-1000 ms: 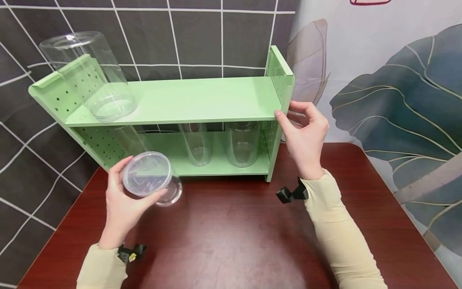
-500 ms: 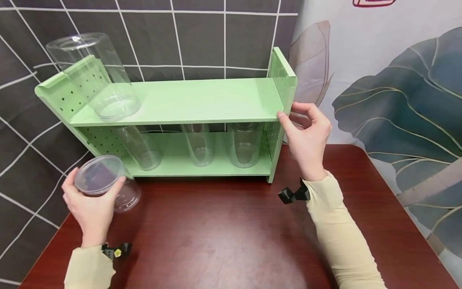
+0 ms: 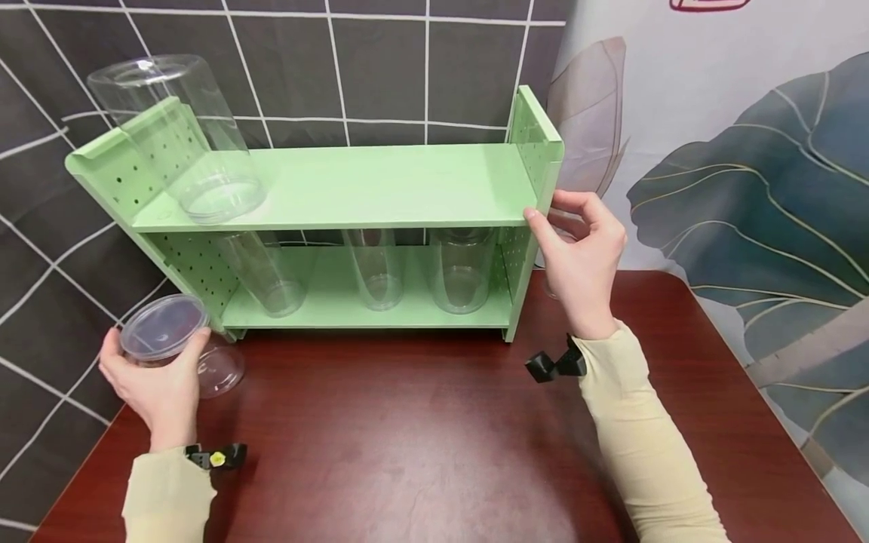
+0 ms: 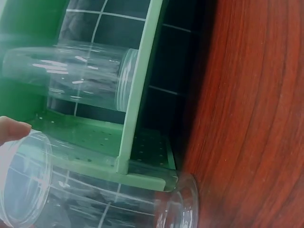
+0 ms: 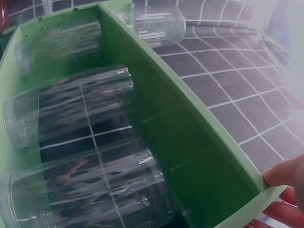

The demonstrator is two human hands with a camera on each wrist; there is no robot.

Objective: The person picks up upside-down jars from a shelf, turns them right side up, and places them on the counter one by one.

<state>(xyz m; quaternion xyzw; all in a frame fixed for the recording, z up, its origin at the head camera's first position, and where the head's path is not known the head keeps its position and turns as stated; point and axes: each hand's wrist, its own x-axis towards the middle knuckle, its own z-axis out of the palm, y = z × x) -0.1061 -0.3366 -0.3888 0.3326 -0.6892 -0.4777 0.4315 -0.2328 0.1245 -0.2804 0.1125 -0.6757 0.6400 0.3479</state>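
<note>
In the head view my left hand (image 3: 156,385) grips a clear plastic jar (image 3: 220,369) near its milky flat top, thumb on the near side. The jar stands tilted in view at the left front corner of the green shelf (image 3: 380,188); its lower end is close to the table, and whether it touches cannot be told. Up at the right, my right hand (image 3: 584,249) holds the shelf's right side panel. Its thumb lies on the front edge, as the right wrist view also shows, and the other fingers go round the outside.
One large clear jar (image 3: 217,151) stands on the upper board's left end. Below are three clear jars: a left one (image 3: 268,279), a narrow middle one (image 3: 379,279) and a right one (image 3: 464,275). The reddish-brown table (image 3: 407,422) reaches dark tiled walls (image 3: 380,68) behind and left.
My left hand has carried the jar leftward from in front of the shelf to beside its left front corner, uncovering the lower left jar. The right hand keeps its hold on the panel.
</note>
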